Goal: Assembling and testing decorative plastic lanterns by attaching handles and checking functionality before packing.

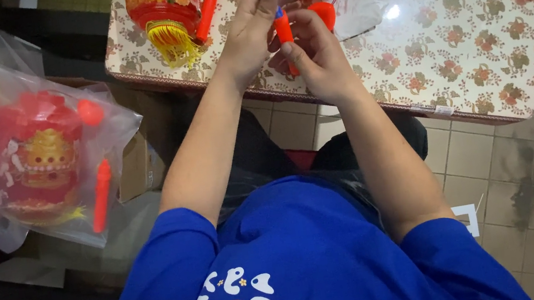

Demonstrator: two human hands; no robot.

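Red plastic stick (284,35) at 12 o'clock, over floral table (474,37) edge. Right hand (310,53) clenched around its lower shaft; left hand (254,23) pinching blue tip. Advisable: keep shaft upright, steady; work tip with fingertips only.

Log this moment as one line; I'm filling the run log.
left hand: steadies orange stick | right hand: grips stick | floral table | bagged lanterns beside
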